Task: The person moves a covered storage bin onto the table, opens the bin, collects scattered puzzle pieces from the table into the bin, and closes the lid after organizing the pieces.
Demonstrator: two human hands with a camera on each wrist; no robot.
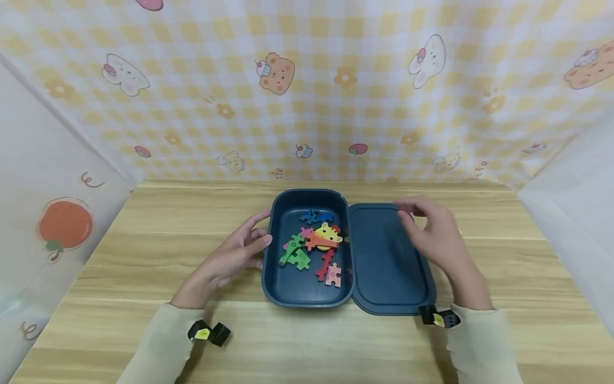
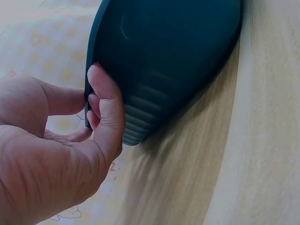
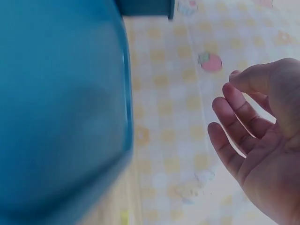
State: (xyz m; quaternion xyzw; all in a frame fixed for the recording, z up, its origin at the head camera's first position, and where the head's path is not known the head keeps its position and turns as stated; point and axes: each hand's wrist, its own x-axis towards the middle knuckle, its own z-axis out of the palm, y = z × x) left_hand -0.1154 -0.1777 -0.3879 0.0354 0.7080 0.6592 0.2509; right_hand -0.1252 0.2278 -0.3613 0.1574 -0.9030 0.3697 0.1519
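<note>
A dark blue rectangular box (image 1: pixel 304 290) with rounded corners holds several colourful puzzle pieces (image 1: pixel 299 258), including a yellow giraffe-head piece (image 1: pixel 328 234). My left hand (image 1: pixel 240 246) grips the box's left side, its thumb at the rim. In the left wrist view, the fingers meet the edge of the box's ridged outer wall (image 2: pixel 173 51). The matching dark blue lid (image 1: pixel 388 256) lies flat against the box's right side. Over the lid's upper right part hovers my right hand (image 1: pixel 438 237), fingers loosely bent. Seen in the right wrist view, that hand (image 3: pixel 262 126) is apart from the lid and holds nothing.
Under the box and lid is a wood-grain table (image 1: pixel 523 298). Behind it hangs a yellow-and-white checked cloth (image 1: pixel 336 106) with cartoon prints. Pale side panels (image 1: pixel 43 160) flank the table. Small black wrist cameras (image 1: pixel 219 334) are strapped over both sleeves.
</note>
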